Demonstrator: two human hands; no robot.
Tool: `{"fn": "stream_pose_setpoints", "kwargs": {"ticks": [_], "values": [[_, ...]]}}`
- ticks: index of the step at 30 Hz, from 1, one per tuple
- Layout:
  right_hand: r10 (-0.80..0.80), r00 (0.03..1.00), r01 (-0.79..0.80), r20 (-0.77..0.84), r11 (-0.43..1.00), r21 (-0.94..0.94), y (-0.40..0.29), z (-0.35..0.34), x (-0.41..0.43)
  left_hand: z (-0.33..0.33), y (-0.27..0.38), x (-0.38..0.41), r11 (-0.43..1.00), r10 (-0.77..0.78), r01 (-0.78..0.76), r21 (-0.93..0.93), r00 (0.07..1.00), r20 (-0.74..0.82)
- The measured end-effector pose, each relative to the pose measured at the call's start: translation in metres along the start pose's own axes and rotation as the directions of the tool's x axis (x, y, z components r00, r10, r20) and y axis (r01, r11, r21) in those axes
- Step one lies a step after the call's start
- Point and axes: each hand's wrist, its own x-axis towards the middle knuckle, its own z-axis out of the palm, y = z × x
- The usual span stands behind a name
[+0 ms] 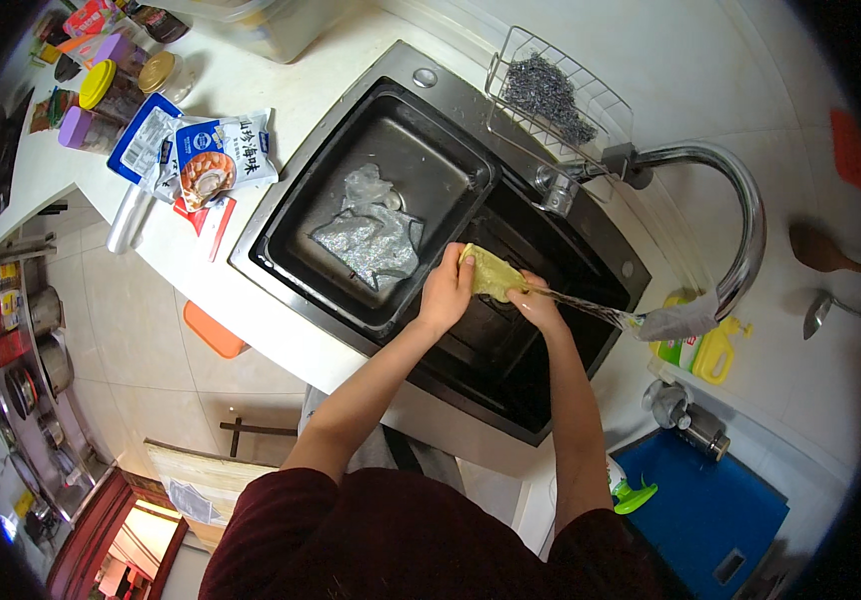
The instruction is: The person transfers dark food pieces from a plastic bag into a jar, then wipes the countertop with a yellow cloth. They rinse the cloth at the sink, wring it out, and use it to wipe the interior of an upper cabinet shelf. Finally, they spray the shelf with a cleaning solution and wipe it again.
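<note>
Both hands hold a wet yellow cloth (493,274) over the right basin of a dark double sink (509,330). My left hand (449,291) grips its left end, thumb on top. At the other end, my right hand (537,300) pinches the cloth. Water runs onto it from a curved chrome faucet (745,202), whose outlet is wrapped in a pale cloth (682,319). Crumpled silvery plastic film (370,244) and a clear plastic piece (367,186) lie in the left basin.
A wire rack (558,97) with steel wool (547,94) stands behind the sink. Food packets (213,157) and lidded jars (106,86) sit on the counter at left. Yellow bottles (708,349) stand beyond the sink's right end, near a blue panel (708,502).
</note>
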Motion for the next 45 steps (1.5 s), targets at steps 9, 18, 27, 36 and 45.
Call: {"fn": "stream_pose_setpoints", "kwargs": {"ticks": [9, 18, 27, 36, 45], "values": [[0.067, 0.991, -0.114, -0.117, 0.874, -0.472, 0.013, -0.007, 0.003, -0.014, 0.014, 0.002, 0.954, 0.087, -0.077, 0.291, 0.996, -0.023], [0.391, 0.891, -0.337, 0.232, 0.227, 0.914, 0.002, 0.045, 0.026, 0.078, -0.024, -0.064, 0.964, 0.141, -0.128, 0.231, 0.989, -0.041], [0.448, 0.893, -0.221, 0.027, 0.387, 0.895, -0.013, 0.083, 0.019, 0.086, -0.08, -0.038, 0.439, -0.534, 0.45, -0.778, 0.827, 0.176], [-0.006, 0.932, 0.089, -0.362, 0.973, 0.213, -0.061, 0.117, -0.053, 0.061, -0.112, 0.015, 0.032, -0.711, 0.637, -0.77, 0.556, 0.431], [0.086, 0.919, -0.114, -0.385, 0.992, -0.052, -0.007, 0.081, 0.01, 0.053, -0.082, -0.014, 0.17, -0.743, 0.697, -0.697, 0.555, 0.374]]}}
